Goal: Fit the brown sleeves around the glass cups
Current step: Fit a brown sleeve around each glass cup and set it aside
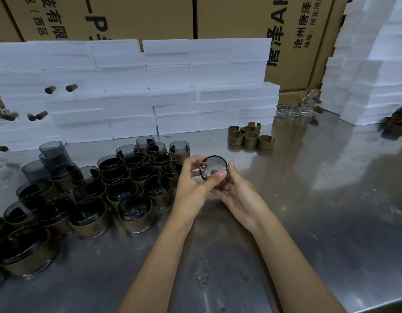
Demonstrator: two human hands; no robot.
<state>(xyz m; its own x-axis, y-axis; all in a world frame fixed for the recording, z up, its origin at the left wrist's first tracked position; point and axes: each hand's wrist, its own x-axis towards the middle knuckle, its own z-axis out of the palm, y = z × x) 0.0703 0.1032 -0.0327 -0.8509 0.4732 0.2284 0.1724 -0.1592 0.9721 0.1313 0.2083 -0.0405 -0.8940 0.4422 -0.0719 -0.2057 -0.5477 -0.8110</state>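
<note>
A bare glass cup (213, 167) is gripped above the surface (308, 199) by both the left hand (192, 184) and the right hand (237, 192). The empty brown sleeves (249, 137) lie well beyond; the slick glass could be dropped if one grip is released for the reach.

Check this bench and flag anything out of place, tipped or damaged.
One oddity: among the clear glasses at the back right, one glass lies tilted on top of the upright ones. The sleeved cups and loose brown sleeves stand upright. Both hands hold a bare cup; no damage is visible on it.
</note>
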